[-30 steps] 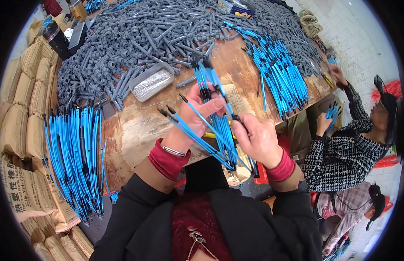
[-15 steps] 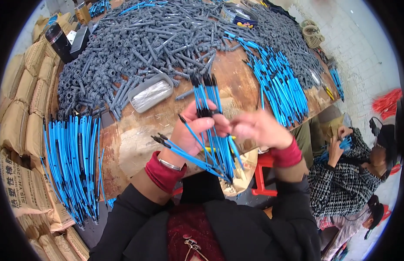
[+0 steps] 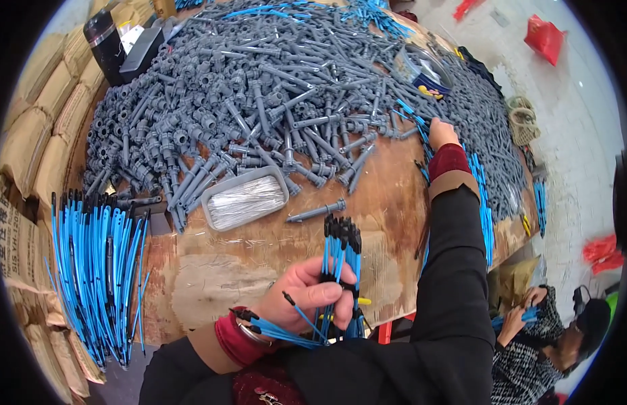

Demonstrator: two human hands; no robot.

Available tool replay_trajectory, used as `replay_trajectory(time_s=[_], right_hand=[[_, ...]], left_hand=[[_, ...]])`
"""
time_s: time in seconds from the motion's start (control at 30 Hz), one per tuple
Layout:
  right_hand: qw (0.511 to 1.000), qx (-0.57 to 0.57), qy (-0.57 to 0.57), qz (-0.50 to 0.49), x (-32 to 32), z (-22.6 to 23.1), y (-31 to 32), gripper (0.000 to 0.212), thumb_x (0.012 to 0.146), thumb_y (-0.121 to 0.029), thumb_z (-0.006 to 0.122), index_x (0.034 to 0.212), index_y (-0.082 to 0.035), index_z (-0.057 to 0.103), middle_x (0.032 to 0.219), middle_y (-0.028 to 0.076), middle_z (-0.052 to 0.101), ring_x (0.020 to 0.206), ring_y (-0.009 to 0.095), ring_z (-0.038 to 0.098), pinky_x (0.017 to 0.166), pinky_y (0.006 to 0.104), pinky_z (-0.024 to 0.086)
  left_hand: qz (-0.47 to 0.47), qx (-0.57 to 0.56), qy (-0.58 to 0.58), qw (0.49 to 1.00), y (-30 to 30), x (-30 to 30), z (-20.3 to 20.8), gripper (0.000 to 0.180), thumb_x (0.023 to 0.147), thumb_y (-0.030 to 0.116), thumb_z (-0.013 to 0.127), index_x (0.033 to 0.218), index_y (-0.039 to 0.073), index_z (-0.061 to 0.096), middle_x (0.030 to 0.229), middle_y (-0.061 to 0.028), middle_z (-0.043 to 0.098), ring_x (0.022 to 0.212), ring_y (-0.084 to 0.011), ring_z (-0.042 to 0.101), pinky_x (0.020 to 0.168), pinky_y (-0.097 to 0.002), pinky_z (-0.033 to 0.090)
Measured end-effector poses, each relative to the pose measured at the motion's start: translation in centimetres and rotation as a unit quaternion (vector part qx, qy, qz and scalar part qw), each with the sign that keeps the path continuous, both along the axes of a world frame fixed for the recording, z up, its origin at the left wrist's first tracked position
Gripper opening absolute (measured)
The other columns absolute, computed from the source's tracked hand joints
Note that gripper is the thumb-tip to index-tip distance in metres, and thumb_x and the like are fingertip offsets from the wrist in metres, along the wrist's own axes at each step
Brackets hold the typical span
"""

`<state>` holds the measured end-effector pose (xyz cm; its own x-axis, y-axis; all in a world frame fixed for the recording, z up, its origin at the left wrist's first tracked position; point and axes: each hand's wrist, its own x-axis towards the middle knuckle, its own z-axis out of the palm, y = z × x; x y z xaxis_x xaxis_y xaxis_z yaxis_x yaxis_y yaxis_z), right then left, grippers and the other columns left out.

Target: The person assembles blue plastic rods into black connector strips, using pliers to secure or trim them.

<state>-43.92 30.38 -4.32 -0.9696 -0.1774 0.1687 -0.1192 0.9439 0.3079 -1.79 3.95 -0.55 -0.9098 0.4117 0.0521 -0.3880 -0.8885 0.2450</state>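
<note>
My left hand (image 3: pixel 306 291) grips a bundle of thin blue sticks (image 3: pixel 354 260) with black tips, held upright near the table's front edge. A few more blue sticks (image 3: pixel 279 327) poke out sideways by that wrist. My right hand (image 3: pixel 440 133) is stretched far forward to the right, fingers curled in at the far end of a row of blue sticks (image 3: pixel 484 202). Whatever its fingers hold is hidden, and my sleeve covers part of that row.
Grey plastic tube parts (image 3: pixel 212 101) heap over the table's back. A tray (image 3: pixel 209 214) holds white thin pins beside a loose grey part (image 3: pixel 316 210). Another blue-stick pile (image 3: pixel 97 277) stands left, near paper sacks (image 3: pixel 30 145). A co-worker (image 3: pixel 529 351) sits at right.
My right hand has left the bundle and reached forward to the row of blue sticks. The left hand and bundle sit lower in view, as the head view has shifted.
</note>
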Motion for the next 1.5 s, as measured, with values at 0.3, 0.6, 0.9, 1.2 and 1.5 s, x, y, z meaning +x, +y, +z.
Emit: replay_trajectory(time_s=[0.3,0.6,0.9,1.2,1.5], right_hand=[[0.980,-0.096,0.013,0.174,-1.4,0.4,-2.2,0.025,0.081,0.002,0.044,0.105,0.000,0.050,0.099,0.024,0.059,0.092,0.042,0.057,0.076,0.0481,0.047],[0.821,-0.314,0.296,0.375,4.2,10.0,-8.8,0.026,0.083,-0.005,0.056,0.108,-0.001,0.050,0.091,0.017,0.060,0.081,0.037,0.059,0.073,0.0380,0.046],[0.438,-0.702,0.169,0.536,15.9,22.8,-11.3,0.012,0.086,-0.001,0.055,0.097,0.002,0.052,0.093,0.010,0.060,0.082,0.018,0.060,0.080,0.0342,0.051],[0.855,-0.393,0.129,0.312,28.6,27.5,-6.7,0.014,0.087,-0.009,0.054,0.098,0.000,0.052,0.089,0.012,0.062,0.078,0.024,0.062,0.069,0.0379,0.049],[0.889,-0.224,0.160,0.365,22.8,-0.5,-5.7,0.036,0.080,-0.010,0.057,0.114,-0.002,0.052,0.100,0.020,0.059,0.093,0.035,0.056,0.084,0.0421,0.044]], left_hand=[[-0.012,-0.002,0.039,0.999,-0.4,-0.5,-0.1,0.023,0.089,0.010,0.054,0.111,0.002,0.051,0.077,-0.0123,0.062,0.069,-0.0191,0.061,0.064,-0.0298,0.049],[0.006,-0.010,0.001,1.000,0.1,0.1,0.1,0.019,0.089,0.010,0.054,0.107,0.002,0.053,0.073,-0.0098,0.060,0.066,-0.0176,0.060,0.063,-0.0301,0.049],[0.033,-0.034,0.027,0.998,0.6,0.2,-0.2,0.017,0.088,0.011,0.054,0.104,0.004,0.054,0.070,-0.0087,0.059,0.062,-0.0180,0.058,0.060,-0.0300,0.049],[0.063,-0.069,0.054,0.994,0.5,0.3,-0.9,0.018,0.089,0.013,0.054,0.104,0.003,0.054,0.070,-0.0083,0.059,0.061,-0.0182,0.058,0.058,-0.0296,0.049],[-0.001,-0.072,0.093,0.993,2.3,1.1,-0.8,0.017,0.088,0.013,0.055,0.102,0.003,0.055,0.070,-0.0078,0.060,0.061,-0.0180,0.058,0.057,-0.0290,0.047]])
